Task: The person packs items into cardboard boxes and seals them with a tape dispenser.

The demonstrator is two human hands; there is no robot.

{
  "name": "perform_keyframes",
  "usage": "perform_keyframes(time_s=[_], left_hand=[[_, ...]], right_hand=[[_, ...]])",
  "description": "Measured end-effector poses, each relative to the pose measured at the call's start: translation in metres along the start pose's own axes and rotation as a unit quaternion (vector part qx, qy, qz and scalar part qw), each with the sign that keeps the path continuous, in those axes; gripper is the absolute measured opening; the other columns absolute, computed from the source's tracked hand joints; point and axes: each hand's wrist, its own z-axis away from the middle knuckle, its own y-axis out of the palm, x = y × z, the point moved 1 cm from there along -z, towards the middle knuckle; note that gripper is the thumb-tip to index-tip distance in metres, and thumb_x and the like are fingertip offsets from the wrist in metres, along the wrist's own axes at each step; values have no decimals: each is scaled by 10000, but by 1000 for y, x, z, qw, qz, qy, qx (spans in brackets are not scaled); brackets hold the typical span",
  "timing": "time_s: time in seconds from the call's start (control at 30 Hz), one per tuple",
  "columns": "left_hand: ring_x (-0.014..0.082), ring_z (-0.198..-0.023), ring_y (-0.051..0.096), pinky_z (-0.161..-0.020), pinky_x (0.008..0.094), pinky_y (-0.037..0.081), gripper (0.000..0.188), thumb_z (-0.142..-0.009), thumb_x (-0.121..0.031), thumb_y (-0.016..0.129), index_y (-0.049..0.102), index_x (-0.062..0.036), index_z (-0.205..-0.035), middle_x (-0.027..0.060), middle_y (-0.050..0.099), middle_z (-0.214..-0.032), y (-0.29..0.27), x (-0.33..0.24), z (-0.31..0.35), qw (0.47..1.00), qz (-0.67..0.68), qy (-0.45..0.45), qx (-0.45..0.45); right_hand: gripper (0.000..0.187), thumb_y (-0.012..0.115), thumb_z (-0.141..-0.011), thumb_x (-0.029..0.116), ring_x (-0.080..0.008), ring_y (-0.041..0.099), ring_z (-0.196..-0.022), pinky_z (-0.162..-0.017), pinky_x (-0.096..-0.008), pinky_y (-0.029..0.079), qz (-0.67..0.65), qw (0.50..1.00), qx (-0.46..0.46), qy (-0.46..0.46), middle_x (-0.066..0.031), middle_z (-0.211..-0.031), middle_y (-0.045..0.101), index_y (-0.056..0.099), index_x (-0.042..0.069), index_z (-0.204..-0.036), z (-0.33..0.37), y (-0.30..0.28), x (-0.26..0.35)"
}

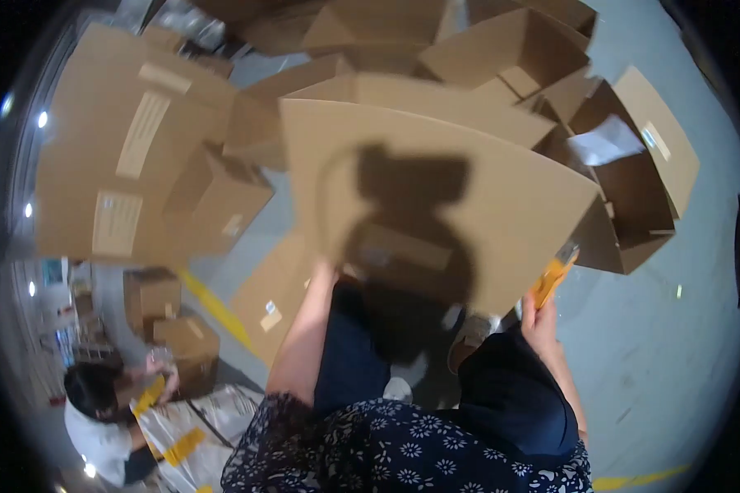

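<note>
In front of my knees stands a large brown cardboard box (526, 205), its broad panel tilted toward me and darkened by a shadow. My left hand (327, 269) is closed on the lower left edge of this box, with some fingers hidden. At the box's lower right edge, my right hand (539, 323) is wrapped round an orange box cutter (551, 281). The cutter's metal tip points up and away from me, close beside the cardboard.
Open cardboard boxes crowd the far side, one at the right holding white paper (607, 141). A tall flattened carton (82, 107) leans at the left. Flat cardboard (259, 283) lies by my left arm. Another person (99, 423) crouches at lower left beside a white taped package (210, 431).
</note>
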Motion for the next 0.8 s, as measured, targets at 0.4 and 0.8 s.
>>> perform_keyframes(time_s=[0.4, 0.8], left_hand=[[261, -854, 603, -731, 385, 505, 299, -888, -256, 501, 577, -39, -1078, 139, 611, -1025, -291, 120, 34, 959, 107, -154, -213], [255, -770, 583, -669, 388, 495, 212, -878, -226, 487, 567, -57, -979, 107, 596, -912, -266, 166, 77, 937, 88, -213, -261]], right_hand=[[238, 450, -890, 92, -281, 559, -873, -806, -374, 435, 98, 971, -211, 58, -156, -960, 621, 540, -82, -1026, -6, -21, -73], [470, 381, -962, 410, -242, 562, -1040, -995, -359, 386, -193, 962, -162, -109, -152, -1083, 601, 394, 27, -1233, -46, -69, 58]])
